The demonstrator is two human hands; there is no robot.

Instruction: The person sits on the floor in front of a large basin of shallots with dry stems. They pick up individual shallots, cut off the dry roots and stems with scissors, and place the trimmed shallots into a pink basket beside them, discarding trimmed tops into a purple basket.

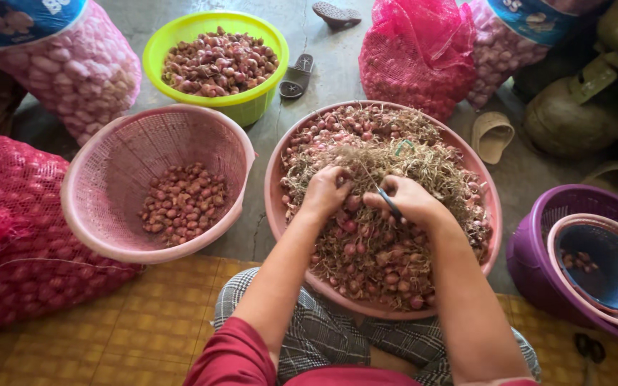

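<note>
Seen from above, a person sits on a woven yellow mat (137, 336) with a wide pink basin (275, 187) resting against the knees, close enough that both forearms reach it without stretching. The basin is heaped with small red shallots (366, 257) tangled in dry, straw-coloured stalks and roots (423, 161). The left hand (325, 191) is closed down into the pile, fingers curled tightly around a clump of bulbs and stalks near the basin's middle, apparently holding it steady. The right hand (410, 199) is just beside it, almost touching, fingers wrapped narrowly around a small dark-handled blade (389, 204) that points toward the left hand. To the person's left, a pink lattice basket (101, 164) tilts toward them, with loose, stalk-free shallots lying in its bottom, placed within easy reach. Beyond it stands a lime-green tub (252, 107) full of shallots. Red mesh sacks (16, 243) of bulbs ring the workspace on the grey concrete floor (323, 71). At the right, a purple basket (531, 250) holds a nested blue one with a few bulbs inside.
</note>
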